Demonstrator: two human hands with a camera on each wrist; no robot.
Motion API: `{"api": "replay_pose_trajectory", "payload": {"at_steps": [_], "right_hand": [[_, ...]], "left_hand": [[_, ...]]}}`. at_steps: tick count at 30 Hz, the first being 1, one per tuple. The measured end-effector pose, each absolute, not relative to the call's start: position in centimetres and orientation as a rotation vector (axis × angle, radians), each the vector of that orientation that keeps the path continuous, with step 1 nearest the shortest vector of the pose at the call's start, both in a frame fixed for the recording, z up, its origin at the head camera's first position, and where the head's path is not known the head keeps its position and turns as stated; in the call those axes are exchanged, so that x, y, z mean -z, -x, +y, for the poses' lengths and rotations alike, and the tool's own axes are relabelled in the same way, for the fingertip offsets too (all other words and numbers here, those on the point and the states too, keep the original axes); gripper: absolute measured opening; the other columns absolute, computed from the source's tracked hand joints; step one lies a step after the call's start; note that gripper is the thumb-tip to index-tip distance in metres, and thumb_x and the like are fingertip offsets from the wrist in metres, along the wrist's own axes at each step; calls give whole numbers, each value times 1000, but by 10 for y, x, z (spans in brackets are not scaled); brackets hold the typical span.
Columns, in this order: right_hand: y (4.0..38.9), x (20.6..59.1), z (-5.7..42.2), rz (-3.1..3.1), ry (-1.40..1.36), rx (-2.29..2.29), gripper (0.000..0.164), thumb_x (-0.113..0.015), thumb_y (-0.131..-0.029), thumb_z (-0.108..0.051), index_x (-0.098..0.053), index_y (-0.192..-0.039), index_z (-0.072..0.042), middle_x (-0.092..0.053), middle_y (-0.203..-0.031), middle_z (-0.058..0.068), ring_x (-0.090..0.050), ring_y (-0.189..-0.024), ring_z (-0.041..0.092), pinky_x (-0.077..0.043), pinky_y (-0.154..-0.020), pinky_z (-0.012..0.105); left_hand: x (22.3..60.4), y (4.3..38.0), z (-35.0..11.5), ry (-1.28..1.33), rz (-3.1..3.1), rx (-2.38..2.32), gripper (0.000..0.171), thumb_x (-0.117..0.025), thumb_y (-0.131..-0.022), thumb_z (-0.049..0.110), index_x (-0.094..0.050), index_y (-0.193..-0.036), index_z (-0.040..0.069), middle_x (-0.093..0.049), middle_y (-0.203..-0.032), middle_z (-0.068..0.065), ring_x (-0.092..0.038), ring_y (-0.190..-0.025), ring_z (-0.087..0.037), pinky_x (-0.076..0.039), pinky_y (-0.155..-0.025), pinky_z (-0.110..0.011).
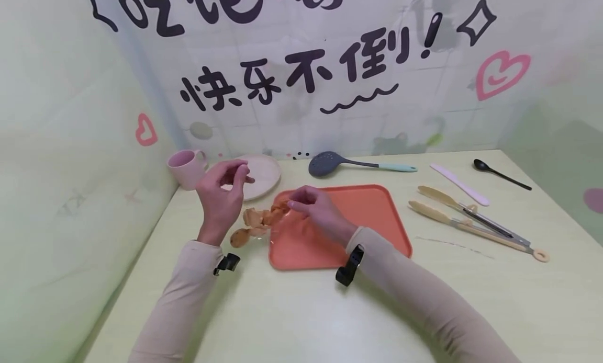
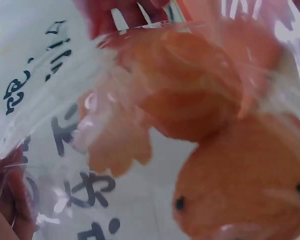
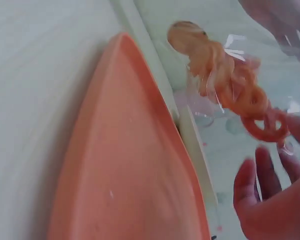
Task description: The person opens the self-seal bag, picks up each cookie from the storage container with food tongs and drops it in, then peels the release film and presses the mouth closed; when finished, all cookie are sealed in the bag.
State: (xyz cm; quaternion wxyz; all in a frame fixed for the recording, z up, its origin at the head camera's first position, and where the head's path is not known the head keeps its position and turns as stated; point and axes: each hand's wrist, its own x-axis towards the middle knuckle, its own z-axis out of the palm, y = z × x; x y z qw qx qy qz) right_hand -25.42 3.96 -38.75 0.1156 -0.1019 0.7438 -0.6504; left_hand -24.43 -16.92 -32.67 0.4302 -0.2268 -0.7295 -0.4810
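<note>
My left hand (image 1: pixel 225 198) is raised left of the orange tray (image 1: pixel 350 201), pinching the edge of a clear plastic bag (image 2: pixel 40 130). Over the tray's left side, my right hand (image 1: pixel 322 211) pinches the bag beside a pretzel-shaped piece (image 3: pixel 265 129). Several orange-brown, biscuit-like pieces show through the film. Among them are a round one with dark dots (image 1: pixel 239 238), a scalloped one (image 2: pixel 120 147) and a swirled one (image 2: pixel 190 95). In the right wrist view, the right thumb is mostly hidden and its other fingers are loosely bent.
Behind the left hand are a pink mug (image 1: pixel 185 169) and a pale plate (image 1: pixel 264 176). A slotted turner (image 1: pixel 325 164) lies behind the tray. To the right lie a pink knife (image 1: pixel 459 184), black spoon (image 1: pixel 501 173), tongs (image 1: pixel 476 227) and a thin strip (image 1: pixel 454 245).
</note>
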Motion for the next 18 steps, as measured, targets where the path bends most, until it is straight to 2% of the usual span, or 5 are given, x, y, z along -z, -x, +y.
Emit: {"api": "replay_pose_trajectory", "payload": {"at_steps": [3, 7, 10, 14, 18], "right_hand": [[255, 386, 51, 2118, 334, 1955, 19, -66, -98, -17, -68, -115, -8, -71, -107, 4, -65, -101, 25, -57, -88, 38], [254, 381, 65, 2116, 414, 2010, 19, -65, -99, -15, -70, -113, -2, -73, -99, 3, -67, -94, 26, -58, -91, 41], [251, 372, 74, 2202, 496, 2036, 18, -65, -99, -14, -70, -107, 0, -74, -93, 5, -69, -87, 23, -57, -88, 39], [243, 350, 90, 2494, 751, 1967, 11, -69, -96, -13, -75, -99, -4, -76, -93, 11, -70, -85, 18, -58, -82, 34], [240, 329, 109, 2802, 1017, 1793, 6, -72, -93, -10, -78, -91, -7, -76, -87, 9, -69, -78, 16, -57, -72, 25]], "left_hand": [[326, 241, -161, 537, -1830, 1351, 12, -69, -94, 6, -74, -99, -4, -73, -85, -21, -71, -68, 1, -56, -63, -15], [325, 238, -158, 514, -1831, 1449, 16, -70, -94, 8, -73, -100, -6, -72, -84, -23, -70, -70, 1, -55, -63, -16], [326, 239, -156, 523, -1821, 1484, 16, -69, -94, 8, -73, -99, -6, -73, -82, -12, -69, -72, -1, -54, -67, -15], [330, 242, -152, 500, -1800, 1628, 17, -69, -95, 7, -71, -100, -9, -72, -80, 8, -70, -71, -2, -56, -68, -17], [338, 246, -144, 418, -1794, 1795, 21, -68, -95, 9, -69, -103, -11, -73, -78, 11, -70, -70, -3, -54, -65, -16]]}}
